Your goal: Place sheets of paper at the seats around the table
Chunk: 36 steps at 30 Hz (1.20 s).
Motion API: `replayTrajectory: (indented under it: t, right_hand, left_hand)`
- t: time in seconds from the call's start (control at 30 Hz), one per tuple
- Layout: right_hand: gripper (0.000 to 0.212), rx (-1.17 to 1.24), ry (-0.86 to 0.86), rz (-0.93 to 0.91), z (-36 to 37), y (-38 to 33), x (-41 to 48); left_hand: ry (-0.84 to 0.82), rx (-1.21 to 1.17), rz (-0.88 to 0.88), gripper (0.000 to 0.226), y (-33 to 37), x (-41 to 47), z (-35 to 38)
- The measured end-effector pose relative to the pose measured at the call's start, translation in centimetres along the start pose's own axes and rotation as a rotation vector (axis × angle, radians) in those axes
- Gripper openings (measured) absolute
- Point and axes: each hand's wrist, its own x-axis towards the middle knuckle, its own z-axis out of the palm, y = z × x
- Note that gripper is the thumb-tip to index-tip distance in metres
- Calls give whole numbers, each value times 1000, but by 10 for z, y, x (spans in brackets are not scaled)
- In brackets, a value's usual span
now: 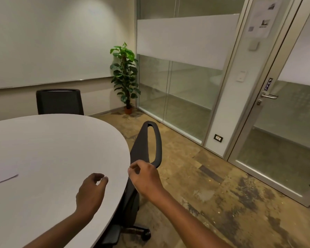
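My left hand (90, 191) hovers over the right side of the pale grey oval table (57, 149), fingers loosely curled, holding nothing. My right hand (143, 177) hangs just past the table's right edge, empty, fingers half curled, beside the black office chair's backrest (141, 145). One white paper sheet (2, 174) lies near the left edge.

The sheet of paper (2, 174) on the table (61, 140) runs off the left edge. The table hides most of the near chair (132, 203).
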Motion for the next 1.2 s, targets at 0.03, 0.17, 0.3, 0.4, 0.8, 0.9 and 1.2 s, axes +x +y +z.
replayTrajectory:
  t: [0.03,0.17,0.3,0.4,0.8,0.9,1.2]
  right_hand:
    - [27,13,0,-5,-4,-2,2]
    - [28,-5,-55,-77,-32,26,81]
    - [32,-67,-146,-189,-52,45,187]
    - [38,-124,-213,-254,-65,53,251]
    - [48,-116,-382,-429,-79,118,511]
    - [45,-80,-432,-527,-84,136,577]
    - [46,12,-580,-710,-82,141,736]
  left_hand:
    - [4,1,5,24,3,2,-4]
    - [75,116,30,24,23,61,44]
    - [170,290,81,31,46,139,86]
    - [200,469,147,44,68,182,110]
    - [328,750,83,56,127,337,211]
    - [364,821,-6,64,137,375,235]
    - [499,929,-245,69,182,469,267]
